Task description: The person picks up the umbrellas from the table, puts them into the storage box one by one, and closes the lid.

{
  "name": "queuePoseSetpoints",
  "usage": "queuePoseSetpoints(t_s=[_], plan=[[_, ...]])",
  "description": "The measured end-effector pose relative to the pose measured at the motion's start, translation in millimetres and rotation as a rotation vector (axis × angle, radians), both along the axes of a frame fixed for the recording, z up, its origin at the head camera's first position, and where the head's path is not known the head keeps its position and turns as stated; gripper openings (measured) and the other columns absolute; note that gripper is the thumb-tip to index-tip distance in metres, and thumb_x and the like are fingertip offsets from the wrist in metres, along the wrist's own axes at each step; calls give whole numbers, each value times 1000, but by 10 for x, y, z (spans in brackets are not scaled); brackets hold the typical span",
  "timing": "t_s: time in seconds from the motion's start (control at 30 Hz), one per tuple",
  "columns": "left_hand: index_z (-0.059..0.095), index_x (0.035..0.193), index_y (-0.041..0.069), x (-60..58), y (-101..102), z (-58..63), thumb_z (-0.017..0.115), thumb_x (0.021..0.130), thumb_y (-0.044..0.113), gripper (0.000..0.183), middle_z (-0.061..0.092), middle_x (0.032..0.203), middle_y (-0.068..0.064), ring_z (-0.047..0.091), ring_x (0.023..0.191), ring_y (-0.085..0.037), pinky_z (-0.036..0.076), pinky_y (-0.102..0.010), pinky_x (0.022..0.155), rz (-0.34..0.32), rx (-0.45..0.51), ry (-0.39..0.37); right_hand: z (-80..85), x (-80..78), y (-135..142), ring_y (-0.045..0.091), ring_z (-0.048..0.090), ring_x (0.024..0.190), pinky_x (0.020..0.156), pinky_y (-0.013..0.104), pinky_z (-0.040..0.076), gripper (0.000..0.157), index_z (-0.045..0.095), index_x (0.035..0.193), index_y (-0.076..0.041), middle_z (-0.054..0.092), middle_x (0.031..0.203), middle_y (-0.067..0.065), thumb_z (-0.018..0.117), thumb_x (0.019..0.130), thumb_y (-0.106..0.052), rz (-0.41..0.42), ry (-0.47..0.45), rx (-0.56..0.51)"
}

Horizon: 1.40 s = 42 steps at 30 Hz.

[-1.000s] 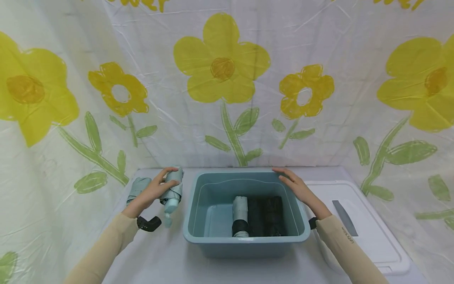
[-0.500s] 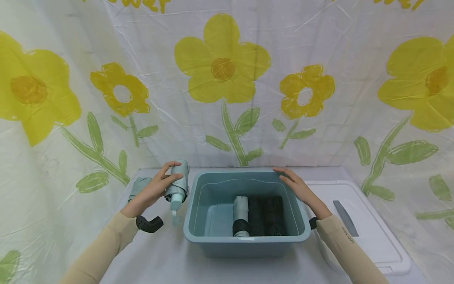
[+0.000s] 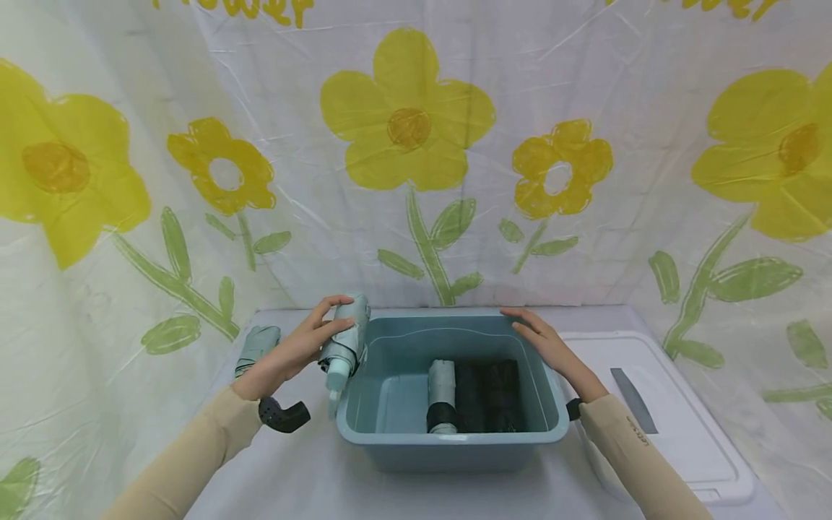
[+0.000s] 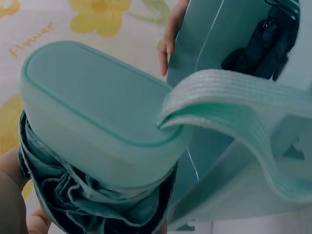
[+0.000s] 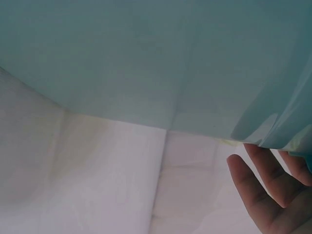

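A folded mint-green umbrella [image 3: 351,336] is gripped around its rolled canopy by my left hand [image 3: 302,347], tilted with its handle toward me at the bin's left rim. In the left wrist view the flat handle end [image 4: 97,92] fills the foreground, with its strap [image 4: 219,97] looping to the right. My right hand [image 3: 546,343] touches the far right rim of the blue-grey bin [image 3: 448,439]; the right wrist view shows its fingers [image 5: 265,168] extended by the bin's outer wall. Inside the bin lie a light grey folded umbrella [image 3: 443,381] with a dark band and dark folded bundles [image 3: 487,393], side by side.
A second mint-green folded umbrella [image 3: 260,343] lies on the table at the left, partly behind my left forearm. To the bin's right lies a white lid [image 3: 689,412] with a grey strip. A flower-printed curtain [image 3: 292,238] hangs behind the table.
My left hand has carried the mint-green umbrella to the right, to the bin's left rim. The umbrella left on the table shows more fully. The right hand has stayed put.
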<state>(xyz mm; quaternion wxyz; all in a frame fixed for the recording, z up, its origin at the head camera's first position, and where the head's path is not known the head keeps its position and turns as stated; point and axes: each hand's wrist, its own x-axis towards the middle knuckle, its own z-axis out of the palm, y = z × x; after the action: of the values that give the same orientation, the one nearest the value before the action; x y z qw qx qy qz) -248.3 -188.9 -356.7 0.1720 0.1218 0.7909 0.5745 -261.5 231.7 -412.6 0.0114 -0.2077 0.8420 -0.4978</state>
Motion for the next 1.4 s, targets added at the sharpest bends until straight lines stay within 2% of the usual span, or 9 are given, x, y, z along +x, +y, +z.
queuePoseSetpoints(t_s=[0.23, 0.67, 0.8, 0.93, 1.1, 1.27, 1.4], plan=[[22, 138, 28, -2, 165, 34, 50, 94, 41, 54, 23, 140, -21, 44, 110, -32, 44, -39, 80, -34, -1, -52, -14, 1, 8, 42, 29, 132, 102, 63, 22, 40, 38, 137, 3, 35, 142, 24, 38, 101, -13, 1, 2, 1], [23, 135, 28, -44, 468, 20, 50, 95, 39, 50, 15, 145, -13, 39, 119, -32, 42, -42, 85, -124, -31, -161, -25, 0, 17, 41, 29, 132, 101, 63, 23, 40, 39, 138, 1, 35, 143, 23, 38, 101, -13, -5, -6, 1], [26, 135, 27, -48, 573, -13, 51, 95, 35, 48, 12, 146, -12, 37, 121, -32, 42, -43, 85, -133, -36, -225, -27, -9, 15, 41, 29, 132, 102, 63, 23, 39, 39, 138, 0, 35, 143, 23, 38, 101, -13, -4, -4, 2], [28, 134, 28, -60, 653, -54, 53, 94, 33, 47, 18, 143, -13, 39, 118, -31, 43, -43, 83, -144, -52, -263, -28, -15, 12, 41, 29, 132, 102, 62, 22, 39, 39, 137, 2, 35, 142, 24, 38, 100, -12, 0, 3, -2], [30, 133, 28, -87, 741, -97, 54, 94, 32, 46, 25, 140, -13, 42, 116, -29, 44, -42, 82, -150, -79, -271, -19, -15, 7, 40, 29, 132, 102, 62, 22, 39, 40, 137, 1, 36, 142, 23, 38, 100, -12, -2, 4, -4], [28, 134, 26, -133, 838, -160, 52, 95, 32, 46, 19, 144, -14, 40, 121, -30, 43, -45, 83, -157, -102, -273, -7, -23, 2, 40, 28, 133, 103, 62, 22, 39, 40, 137, 1, 36, 143, 22, 38, 101, -13, -2, -5, -14], [28, 134, 24, -162, 912, -227, 53, 95, 28, 46, 16, 145, -15, 45, 116, -30, 46, -44, 79, -162, -101, -291, -17, -22, 2, 41, 28, 133, 103, 61, 23, 39, 38, 138, 2, 35, 143, 23, 36, 101, -12, 3, -11, -22]])
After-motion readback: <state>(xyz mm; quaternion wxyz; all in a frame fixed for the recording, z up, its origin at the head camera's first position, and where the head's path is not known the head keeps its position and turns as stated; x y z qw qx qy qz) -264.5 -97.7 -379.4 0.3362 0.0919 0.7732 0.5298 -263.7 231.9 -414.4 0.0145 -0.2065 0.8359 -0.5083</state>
